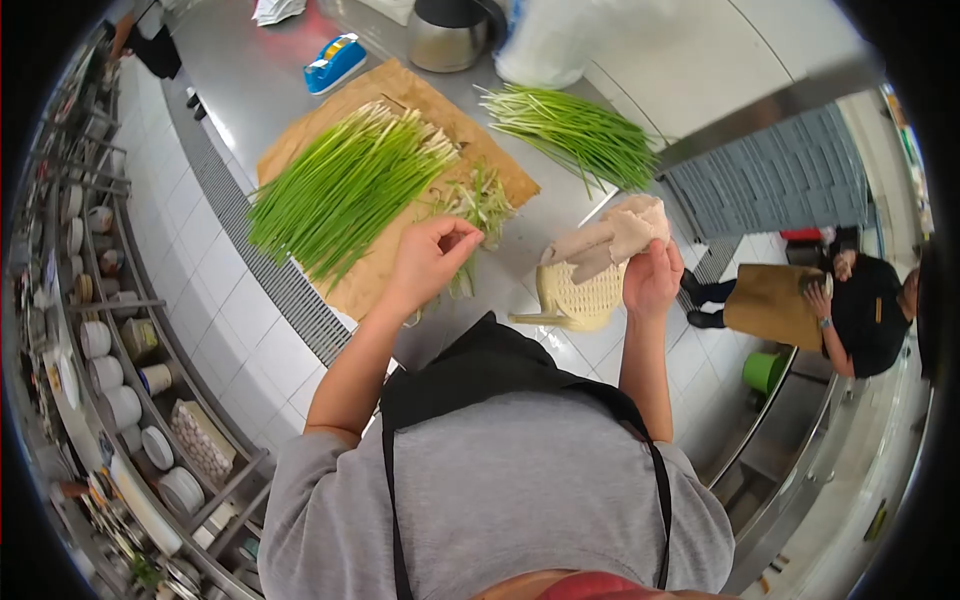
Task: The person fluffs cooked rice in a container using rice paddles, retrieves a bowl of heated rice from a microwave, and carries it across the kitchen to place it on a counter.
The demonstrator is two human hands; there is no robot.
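My left hand (435, 262) is closed in a loose pinch above the table's near edge; whatever its fingers hold, if anything, I cannot make out. Just beyond it lies a small heap of pale green trimmings (482, 205). A large bunch of long green stalks with white ends, like garlic chives (345, 190), is spread on a brown paper sheet (290, 150). Raised at the right, my right hand (655, 280) grips a crumpled beige cloth (625, 232). A second bunch of chives (575, 130) rests on the bare metal to the right of the paper.
Beneath the cloth is a cream woven-pattern plastic piece (585, 300), perhaps a stool. A blue tape dispenser (334, 64) and a steel jug (450, 38) stand farther back. Shelves with white containers (120, 405) line the left. At the right, another person (865, 310) stands near a green bin (764, 372).
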